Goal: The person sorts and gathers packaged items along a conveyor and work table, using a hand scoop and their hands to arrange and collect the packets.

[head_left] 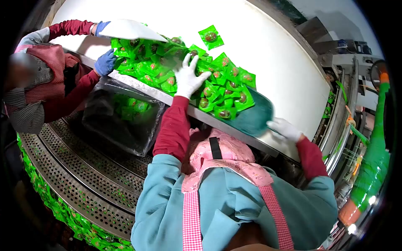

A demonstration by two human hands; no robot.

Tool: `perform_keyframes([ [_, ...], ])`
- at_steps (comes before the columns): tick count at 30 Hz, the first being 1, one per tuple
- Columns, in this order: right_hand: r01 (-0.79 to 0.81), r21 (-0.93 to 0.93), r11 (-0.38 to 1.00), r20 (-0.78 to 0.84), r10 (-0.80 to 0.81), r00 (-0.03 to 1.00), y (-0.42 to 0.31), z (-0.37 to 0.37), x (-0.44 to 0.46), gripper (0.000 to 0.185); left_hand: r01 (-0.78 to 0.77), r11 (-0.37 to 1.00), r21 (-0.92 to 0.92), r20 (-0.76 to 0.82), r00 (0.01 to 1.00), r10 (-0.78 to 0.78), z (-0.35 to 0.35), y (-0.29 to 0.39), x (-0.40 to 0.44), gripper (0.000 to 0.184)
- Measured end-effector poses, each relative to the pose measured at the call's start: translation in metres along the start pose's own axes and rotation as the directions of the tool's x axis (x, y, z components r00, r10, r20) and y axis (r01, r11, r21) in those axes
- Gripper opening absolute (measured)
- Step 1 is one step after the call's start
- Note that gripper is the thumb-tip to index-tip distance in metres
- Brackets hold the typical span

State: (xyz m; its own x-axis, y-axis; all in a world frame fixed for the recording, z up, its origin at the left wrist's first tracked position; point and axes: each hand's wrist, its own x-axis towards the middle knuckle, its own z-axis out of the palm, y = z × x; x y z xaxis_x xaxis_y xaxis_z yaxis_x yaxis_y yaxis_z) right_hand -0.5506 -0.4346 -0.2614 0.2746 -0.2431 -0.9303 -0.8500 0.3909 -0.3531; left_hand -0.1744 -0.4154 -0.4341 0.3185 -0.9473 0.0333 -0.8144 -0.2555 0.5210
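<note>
My left hand [190,77], in a white glove, lies with its fingers spread on a heap of small green packets [226,98] near the front edge of the white table. My right hand [286,129], also gloved, is closed on the right end of a dark green scoop-like plastic sheet [253,113]. The sheet lies flat at the table's front edge, and its left part is under the packets. One loose green packet [210,37] lies apart, farther back on the white table [268,54].
At left, a co-worker with blue gloves [105,62] holds a white sheet [130,30] over the packets. Below the table edge is a black plastic-lined container [121,129] with green packets inside. A perforated metal conveyor [83,184] curves at lower left. A green film roll [370,167] stands at right.
</note>
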Motion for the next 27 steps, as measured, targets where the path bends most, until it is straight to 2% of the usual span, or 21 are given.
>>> perform_keyframes([
  [1,0.094,-0.027,0.995,-0.038,-0.095,0.995,-0.023,0.017,0.023,0.035,0.049,0.99,-0.13,0.031,0.998,-0.045,0.004,0.006,0.0,0.079],
  [3,0.246,0.095,0.965,-0.006,-0.247,0.969,-0.063,0.048,0.071,0.034,0.134,0.974,-0.183,0.067,0.99,-0.124,0.003,0.016,0.006,0.076],
  [5,0.256,0.261,0.931,0.092,-0.288,0.953,-0.068,0.064,0.129,0.032,0.143,0.94,-0.31,-0.038,0.986,-0.163,0.011,0.011,0.014,0.07],
  [6,0.266,0.256,0.929,0.115,-0.302,0.946,-0.078,0.064,0.136,0.032,0.12,0.945,-0.303,-0.07,0.987,-0.148,0.012,0.008,0.022,0.07],
  [7,0.187,0.27,0.945,0.084,-0.216,0.973,-0.087,0.064,0.137,0.029,0.099,0.949,-0.299,-0.098,0.986,-0.133,0.012,0.005,0.025,0.069],
  [8,0.103,0.286,0.953,0.054,-0.123,0.991,-0.09,0.066,0.135,0.027,0.132,0.972,-0.193,-0.082,0.985,-0.15,0.012,0.005,0.025,0.067],
  [9,0.11,0.282,0.953,0.065,-0.133,0.989,-0.09,0.067,0.136,0.027,0.109,0.977,-0.186,-0.139,0.981,-0.135,0.025,-0.001,0.026,0.064],
  [11,0.189,0.416,0.89,0.023,-0.218,0.976,-0.085,0.068,0.134,0.021,0.136,0.968,-0.209,-0.173,0.97,-0.173,0.027,0.003,0.023,0.063],
  [12,0.245,0.464,0.852,0.024,-0.288,0.957,-0.084,0.071,0.13,0.016,0.148,0.983,-0.111,-0.175,0.97,-0.166,0.018,0.008,0.021,0.063],
  [15,0.32,0.393,0.862,0.013,-0.353,0.935,-0.084,0.071,0.106,0.014,0.101,0.986,-0.131,-0.182,0.975,-0.124,0.009,0.009,0.016,0.063],
  [17,0.332,0.387,0.86,0.011,-0.364,0.931,-0.078,0.068,0.089,0.018,0.017,0.992,-0.128,-0.307,0.95,-0.056,0.008,0.023,0.009,0.063],
  [19,0.332,0.354,0.874,-0.043,-0.34,0.94,-0.077,0.063,0.075,0.022,0.075,0.993,-0.09,-0.206,0.974,-0.093,-0.017,0.044,0.009,0.063],
  [20,0.38,0.356,0.853,-0.075,-0.38,0.922,-0.074,0.061,0.072,0.022,0.104,0.994,-0.026,-0.211,0.972,-0.107,-0.028,0.055,0.01,0.062],
  [21,0.394,0.345,0.852,-0.067,-0.397,0.915,-0.072,0.058,0.067,0.022,0.046,0.99,-0.136,-0.265,0.961,-0.081,-0.038,0.064,0.01,0.058],
  [23,0.432,0.289,0.855,-0.062,-0.433,0.899,-0.08,0.054,0.06,0.02,-0.032,0.98,-0.197,-0.306,0.952,-0.031,-0.051,0.071,0.017,0.054],
  [25,0.453,0.317,0.833,-0.065,-0.457,0.887,-0.077,0.051,0.058,0.017,-0.087,0.969,-0.231,-0.419,0.908,-0.019,-0.056,0.078,0.016,0.049],
  [26,0.448,0.3,0.842,-0.073,-0.448,0.891,-0.087,0.052,0.044,0.017,-0.049,0.967,-0.252,-0.359,0.932,-0.046,-0.066,0.081,0.017,0.047],
  [27,0.478,0.249,0.842,-0.076,-0.475,0.877,-0.089,0.051,0.043,0.017,-0.015,0.959,-0.282,-0.402,0.91,-0.104,-0.065,0.081,0.016,0.045],
])
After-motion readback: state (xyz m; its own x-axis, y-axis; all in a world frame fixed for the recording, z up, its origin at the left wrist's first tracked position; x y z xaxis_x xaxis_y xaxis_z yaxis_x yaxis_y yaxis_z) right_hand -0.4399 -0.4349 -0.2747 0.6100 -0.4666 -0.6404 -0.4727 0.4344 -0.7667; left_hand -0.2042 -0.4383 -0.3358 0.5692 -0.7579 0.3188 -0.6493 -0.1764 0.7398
